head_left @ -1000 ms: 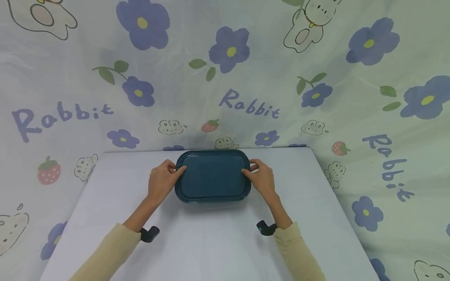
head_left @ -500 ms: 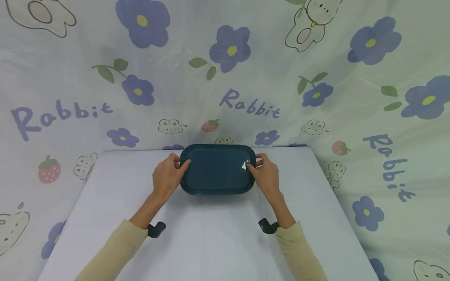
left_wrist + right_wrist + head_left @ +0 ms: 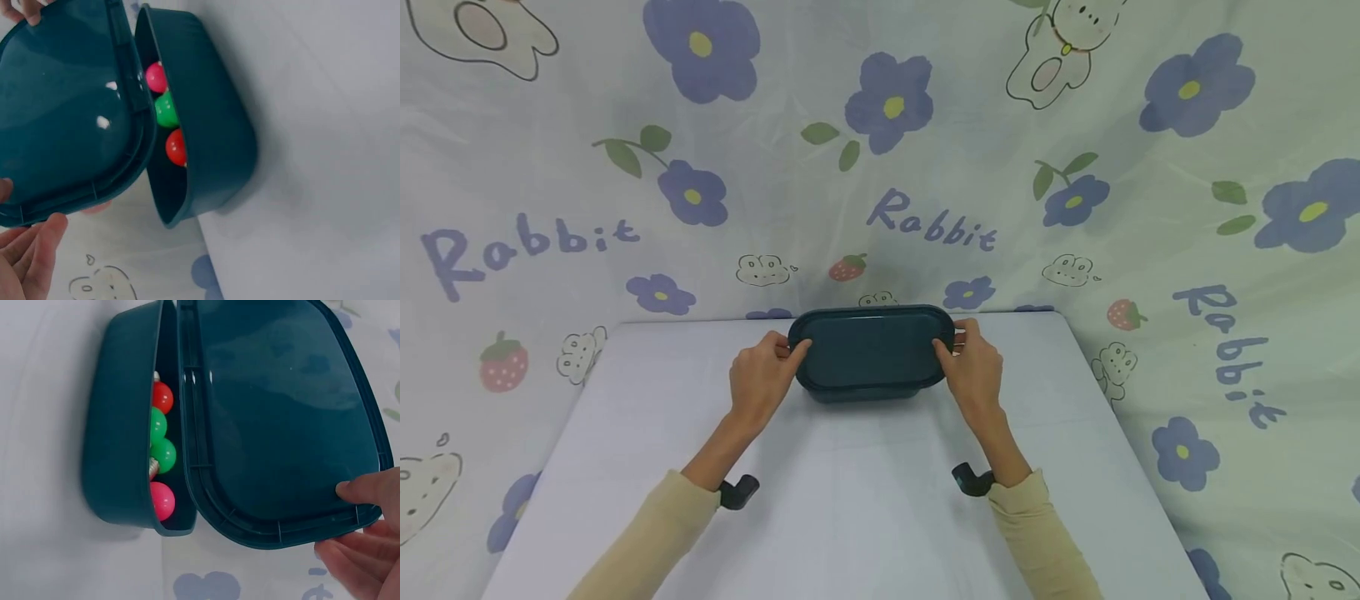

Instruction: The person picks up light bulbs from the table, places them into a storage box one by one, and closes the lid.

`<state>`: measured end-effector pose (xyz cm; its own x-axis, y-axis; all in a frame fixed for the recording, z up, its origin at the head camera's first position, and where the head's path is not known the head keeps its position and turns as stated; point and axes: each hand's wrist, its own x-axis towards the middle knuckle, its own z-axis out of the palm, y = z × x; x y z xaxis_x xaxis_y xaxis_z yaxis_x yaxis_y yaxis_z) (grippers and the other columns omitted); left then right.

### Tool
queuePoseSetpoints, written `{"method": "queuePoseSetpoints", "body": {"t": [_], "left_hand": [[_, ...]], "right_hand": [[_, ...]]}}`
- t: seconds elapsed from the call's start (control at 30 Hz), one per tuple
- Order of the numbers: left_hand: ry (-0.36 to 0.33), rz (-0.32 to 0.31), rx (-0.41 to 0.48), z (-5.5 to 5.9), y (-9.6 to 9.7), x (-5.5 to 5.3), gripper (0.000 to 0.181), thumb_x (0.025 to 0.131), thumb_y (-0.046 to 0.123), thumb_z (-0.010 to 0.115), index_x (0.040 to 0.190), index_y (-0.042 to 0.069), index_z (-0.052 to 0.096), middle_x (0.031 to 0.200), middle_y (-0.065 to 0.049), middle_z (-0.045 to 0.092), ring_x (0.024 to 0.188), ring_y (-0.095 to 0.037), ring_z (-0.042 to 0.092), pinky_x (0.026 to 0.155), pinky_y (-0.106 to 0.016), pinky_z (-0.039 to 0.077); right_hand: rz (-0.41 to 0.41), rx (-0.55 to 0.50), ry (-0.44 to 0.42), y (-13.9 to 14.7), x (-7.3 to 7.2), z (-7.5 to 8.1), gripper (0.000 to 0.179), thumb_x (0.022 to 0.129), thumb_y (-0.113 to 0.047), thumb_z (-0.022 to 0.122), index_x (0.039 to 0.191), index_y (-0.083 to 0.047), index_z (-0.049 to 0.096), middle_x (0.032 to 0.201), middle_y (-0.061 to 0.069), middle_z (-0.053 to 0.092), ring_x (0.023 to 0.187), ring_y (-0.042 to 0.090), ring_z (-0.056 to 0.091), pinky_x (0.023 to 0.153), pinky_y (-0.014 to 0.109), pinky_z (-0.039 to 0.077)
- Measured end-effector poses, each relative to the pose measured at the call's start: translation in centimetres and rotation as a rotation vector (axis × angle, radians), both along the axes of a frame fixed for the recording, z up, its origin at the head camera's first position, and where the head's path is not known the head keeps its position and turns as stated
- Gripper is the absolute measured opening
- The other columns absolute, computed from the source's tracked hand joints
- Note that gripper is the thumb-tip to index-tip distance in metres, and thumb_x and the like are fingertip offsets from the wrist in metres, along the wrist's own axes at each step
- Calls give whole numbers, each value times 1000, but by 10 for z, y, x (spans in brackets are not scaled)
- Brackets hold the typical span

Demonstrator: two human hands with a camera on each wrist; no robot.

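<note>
Both hands hold a dark teal plastic lid (image 3: 871,346), rounded at the corners, by its two short ends. My left hand (image 3: 762,379) pinches the left end, thumb on the upper face and fingers beneath; my right hand (image 3: 976,375) grips the right end the same way. Behind and below the lid stands a matching deep box (image 3: 212,119), its front wall (image 3: 861,396) partly showing in the head view. Inside lie small coloured bulbs with silvery ends: pink (image 3: 163,501), green (image 3: 164,455) and red (image 3: 162,398). The lid hides much of the box's opening.
The box stands near the back edge of a white-covered table (image 3: 850,517). A curtain (image 3: 820,208) printed with flowers and rabbits hangs behind and at both sides. A dark camera is strapped on each wrist.
Both hands have carried the lid toward the back and slightly right. Its tilt has changed, and the box's front wall now shows below its near edge.
</note>
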<state>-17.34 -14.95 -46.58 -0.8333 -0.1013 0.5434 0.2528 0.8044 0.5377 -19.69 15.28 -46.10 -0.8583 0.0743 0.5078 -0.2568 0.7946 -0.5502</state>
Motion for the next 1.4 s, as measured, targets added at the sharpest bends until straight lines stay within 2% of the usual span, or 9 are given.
{"method": "queuePoseSetpoints", "body": {"t": [0.13,0.33,0.5,0.63,0.8,1.03,1.4], "left_hand": [[-4,-4,31,1,0,1,40,90,31,76,89,-8,70,78,-21,72,64,-34,70,53,-44,56],[-3,-11,83,4,1,3,41,92,34,74,89,-7,70,80,-21,73,69,-34,72,59,-47,58],[-71,-5,168,6,3,5,47,96,40,67,93,-6,70,85,-21,74,77,-33,73,68,-49,58],[-122,-10,207,6,3,5,54,99,47,58,96,-5,70,89,-20,74,83,-33,73,72,-49,57],[-147,-15,230,7,2,5,57,101,50,54,95,-4,70,89,-19,74,84,-33,72,74,-49,57],[-156,-13,258,7,-1,4,56,100,51,55,91,-2,70,86,-17,74,81,-31,72,73,-49,57],[-154,-18,287,8,-5,4,54,97,52,58,90,1,70,85,-15,75,81,-30,72,73,-49,56]], "right_hand": [[-19,23,34,-2,2,1,39,86,-18,81,114,2,62,92,18,74,77,29,73,68,46,56],[-16,-3,63,-2,2,0,37,86,-17,81,112,1,61,94,19,74,79,30,73,71,46,57],[11,-52,64,-2,3,-1,37,88,-19,79,112,2,61,96,20,74,82,32,74,71,44,59],[27,-105,44,-1,4,-1,40,90,-28,77,113,2,61,98,21,73,84,32,73,72,43,59],[51,-184,26,-1,5,-2,48,92,-40,73,112,2,62,99,21,73,86,32,73,72,44,60],[75,-244,5,-2,5,-4,53,95,-48,65,112,2,62,99,22,73,82,31,74,69,45,60],[71,-312,-119,0,6,2,60,98,-57,55,110,1,63,98,19,74,90,30,73,73,47,59]]}}
